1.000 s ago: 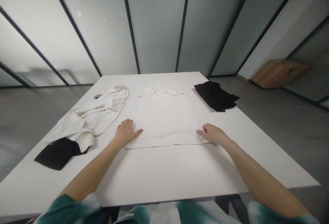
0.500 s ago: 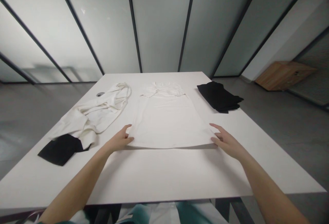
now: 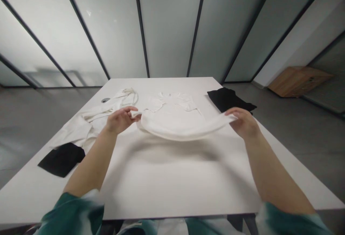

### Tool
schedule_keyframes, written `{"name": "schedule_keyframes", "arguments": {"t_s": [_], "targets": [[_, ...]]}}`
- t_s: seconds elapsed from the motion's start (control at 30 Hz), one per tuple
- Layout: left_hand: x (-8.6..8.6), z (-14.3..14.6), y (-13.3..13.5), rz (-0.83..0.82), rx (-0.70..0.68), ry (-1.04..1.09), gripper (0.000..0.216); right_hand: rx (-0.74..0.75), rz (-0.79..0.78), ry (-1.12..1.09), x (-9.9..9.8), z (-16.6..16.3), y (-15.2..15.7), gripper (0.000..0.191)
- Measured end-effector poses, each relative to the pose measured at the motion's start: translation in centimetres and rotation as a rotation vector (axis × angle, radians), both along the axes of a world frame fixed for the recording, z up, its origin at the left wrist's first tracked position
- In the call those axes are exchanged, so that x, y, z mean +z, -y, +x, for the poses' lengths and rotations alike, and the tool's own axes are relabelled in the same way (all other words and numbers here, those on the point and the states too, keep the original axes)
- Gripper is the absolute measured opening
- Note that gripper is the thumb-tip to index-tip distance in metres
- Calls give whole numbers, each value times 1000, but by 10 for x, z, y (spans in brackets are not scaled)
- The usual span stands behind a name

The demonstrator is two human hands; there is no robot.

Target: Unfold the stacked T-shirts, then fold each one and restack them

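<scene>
A white T-shirt [image 3: 178, 125] lies across the middle of the table, its neck end on the far side and its near hem raised off the surface. My left hand [image 3: 122, 119] is closed on the hem's left corner. At the right corner, my right hand [image 3: 242, 121] pinches the same hem. Between the two hands the edge sags in a shallow curve and casts a shadow on the table. The sleeves look folded inward near the neck.
Left on the white table [image 3: 172, 184] lies a crumpled white garment [image 3: 81, 123] with a black cloth piece [image 3: 63, 160] by it. A folded black garment [image 3: 229, 99] sits at the right edge. A wooden cabinet [image 3: 298, 80] stands on the floor beyond.
Both hands have lifted the near hem off the table and moved it away from me. The hem, which was straight and low, now hangs in a curve. My fingers have closed on it.
</scene>
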State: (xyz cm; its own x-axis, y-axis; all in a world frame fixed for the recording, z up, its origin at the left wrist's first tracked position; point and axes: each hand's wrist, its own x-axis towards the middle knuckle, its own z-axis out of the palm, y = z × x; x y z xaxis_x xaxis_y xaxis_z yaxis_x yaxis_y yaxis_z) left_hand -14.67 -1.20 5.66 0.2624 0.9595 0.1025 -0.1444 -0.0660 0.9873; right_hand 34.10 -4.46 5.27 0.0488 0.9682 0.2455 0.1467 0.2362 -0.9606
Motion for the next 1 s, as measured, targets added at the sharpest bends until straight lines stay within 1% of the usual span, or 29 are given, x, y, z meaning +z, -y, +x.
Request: {"name": "schedule_keyframes", "arguments": {"t_s": [0.03, 0.07, 0.1, 0.13, 0.17, 0.2, 0.23, 0.3, 0.37, 0.43, 0.5, 0.63, 0.7, 0.8, 0.87, 0.9, 0.97, 1.0], "targets": [[-2, 9, -17, 24, 56, 80, 44, -41, 86, -85, -1, -7, -22, 26], [-5, 19, -34, 32, 90, 105, 43, -72, 140, -131, -3, -16, -45, 27], [-11, 30, -51, 46, 125, 85, 45, -104, 158, -114, -8, -25, -67, 30], [-18, 40, -66, 60, 157, 26, 49, -144, 153, -41, -14, -35, -87, 32], [-27, 49, -79, 67, 195, -77, 52, -180, 131, 69, -21, -46, -105, 37], [-37, 58, -89, 81, 236, -222, 56, -202, 93, 213, -31, -56, -118, 42], [-48, 65, -97, 102, 244, -399, 60, -195, 51, 381, -41, -65, -128, 48], [-70, 77, -105, 164, 240, -780, 67, -143, -46, 750, -63, -80, -137, 59], [-89, 84, -106, 232, 205, -1121, 70, -89, -101, 1057, -83, -90, -137, 67], [-101, 87, -104, 272, 159, -1355, 71, -56, -125, 1237, -97, -94, -133, 68], [-106, 88, -101, 286, 115, -1471, 73, -40, -141, 1309, -103, -94, -128, 67], [-107, 87, -86, 304, 83, -1527, 75, -26, -141, 1348, -105, -92, -111, 66], [-108, 86, -70, 310, 85, -1527, 74, -30, -137, 1355, -108, -91, -94, 66], [-111, 82, -38, 301, 80, -1470, 73, -39, -114, 1325, -116, -86, -60, 65], [-112, 76, -18, 276, 70, -1352, 74, -30, -90, 1242, -120, -78, -38, 65], [-111, 72, -10, 253, 75, -1256, 74, -28, -87, 1168, -120, -73, -29, 64], [-105, 64, -4, 166, 123, -985, 72, -59, -99, 959, -115, -59, -19, 60], [-100, 59, -5, 104, 170, -821, 70, -96, -104, 835, -110, -52, -18, 55]]}}
